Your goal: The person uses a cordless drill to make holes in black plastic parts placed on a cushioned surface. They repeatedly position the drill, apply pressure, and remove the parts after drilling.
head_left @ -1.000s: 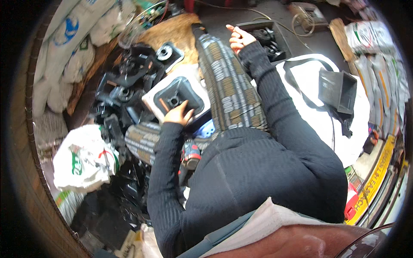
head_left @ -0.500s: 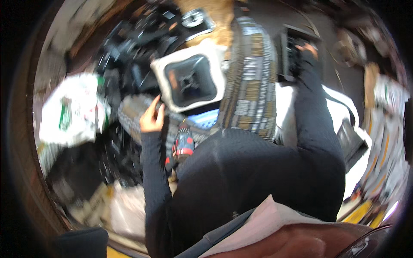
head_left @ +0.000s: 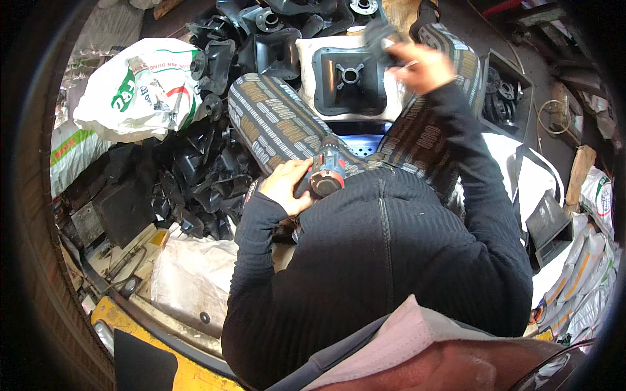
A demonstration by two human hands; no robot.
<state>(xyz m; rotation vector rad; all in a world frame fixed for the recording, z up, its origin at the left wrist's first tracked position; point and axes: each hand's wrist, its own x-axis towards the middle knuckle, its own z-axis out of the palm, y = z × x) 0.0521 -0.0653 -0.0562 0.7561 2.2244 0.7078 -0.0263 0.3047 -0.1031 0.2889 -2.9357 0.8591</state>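
My left hand (head_left: pixel 284 188) is closed around the handle of a red and dark cordless drill (head_left: pixel 328 171), which lies against my lap with its front end pointing away from me. Up and to the right, my right hand (head_left: pixel 427 67) grips a black round part (head_left: pixel 383 42), smeared by motion. That part is above the right edge of a black square funnel-shaped housing (head_left: pixel 332 98). The housing rests on a white padded sack (head_left: pixel 310 53) between my legs, its wide mouth facing up and a ring with lugs showing at the bottom.
More black housings (head_left: pixel 277 55) are piled ahead and down the left side. A black tray (head_left: pixel 527 88) holds several dark round parts at the right. Nearby are a white printed sack (head_left: pixel 140 85), a wood piece (head_left: pixel 582 169) and a yellow edge (head_left: pixel 140 339) at lower left.
My right hand has come from the tray at the right toward the housing, bringing a black round part. The left hand has moved down onto the drill. The whole view has shifted.
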